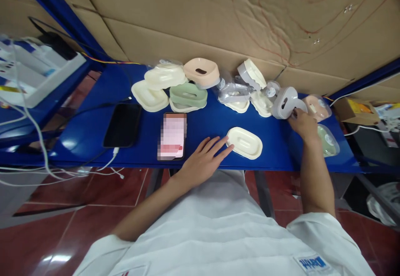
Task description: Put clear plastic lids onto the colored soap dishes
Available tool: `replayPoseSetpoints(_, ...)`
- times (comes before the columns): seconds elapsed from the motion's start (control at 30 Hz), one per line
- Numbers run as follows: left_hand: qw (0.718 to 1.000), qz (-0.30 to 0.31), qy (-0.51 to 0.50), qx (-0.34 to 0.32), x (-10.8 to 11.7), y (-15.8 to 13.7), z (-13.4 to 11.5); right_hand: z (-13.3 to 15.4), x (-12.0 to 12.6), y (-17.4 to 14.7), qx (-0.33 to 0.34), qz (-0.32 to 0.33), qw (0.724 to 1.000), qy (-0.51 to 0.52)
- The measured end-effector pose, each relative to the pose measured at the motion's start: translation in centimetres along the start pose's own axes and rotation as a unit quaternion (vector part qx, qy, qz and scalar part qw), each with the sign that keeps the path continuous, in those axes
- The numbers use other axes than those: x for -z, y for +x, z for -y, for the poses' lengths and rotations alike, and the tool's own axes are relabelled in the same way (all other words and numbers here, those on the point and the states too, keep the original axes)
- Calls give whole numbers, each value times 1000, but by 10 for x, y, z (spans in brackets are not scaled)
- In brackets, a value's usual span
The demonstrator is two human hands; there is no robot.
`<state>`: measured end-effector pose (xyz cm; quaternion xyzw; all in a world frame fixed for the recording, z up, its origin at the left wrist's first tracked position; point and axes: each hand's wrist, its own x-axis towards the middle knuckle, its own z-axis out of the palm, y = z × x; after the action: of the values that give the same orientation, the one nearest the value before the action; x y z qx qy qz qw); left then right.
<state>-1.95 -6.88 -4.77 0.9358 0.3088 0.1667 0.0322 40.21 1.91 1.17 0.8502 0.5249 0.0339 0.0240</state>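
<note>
My left hand (206,159) lies at the table's front edge with its fingers spread; the fingertips reach the left rim of a cream oval plastic dish (245,142) with a raised oval in its middle. To the right, my right hand (303,125) is closed at the edge of a light grey plastic dish piece (283,102) with a dark oval slot; its fingertips are partly hidden. Close by that hand are a peach piece (318,107) and a green piece (327,140), both under clear plastic.
Along the cardboard back are a peach slotted piece (202,71), a green piece (187,95), cream pieces (150,96) and clear plastic covers (233,88). A lit phone (173,136) and a dark tablet-like device (122,125) with a white cable lie left on the blue table (206,121).
</note>
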Motion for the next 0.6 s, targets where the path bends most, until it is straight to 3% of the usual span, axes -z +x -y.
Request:
replayPoseSetpoints(0.17,999,1,-28,-41,0,7,-2,-9,3,-4,-83,-117,989,29)
replayPoseSetpoints(0.23,999,-12,-39,-26,-1,4,-1,-8,4,-16,-54,-182,979,69)
replayPoseSetpoints(0.33,997,-58,-46,3,-4,-3,1,9,0,-62,104,-258,945,174)
replayPoseSetpoints(0.4,994,-93,-51,20,-6,-6,1,29,-7,-105,221,-247,914,233)
replayPoseSetpoints(0.5,988,-137,-56,49,-7,-6,1,60,-19,-161,354,-149,881,278)
replayPoseSetpoints(0.6,987,-140,-55,61,-6,-5,2,77,-28,-185,444,-70,844,292)
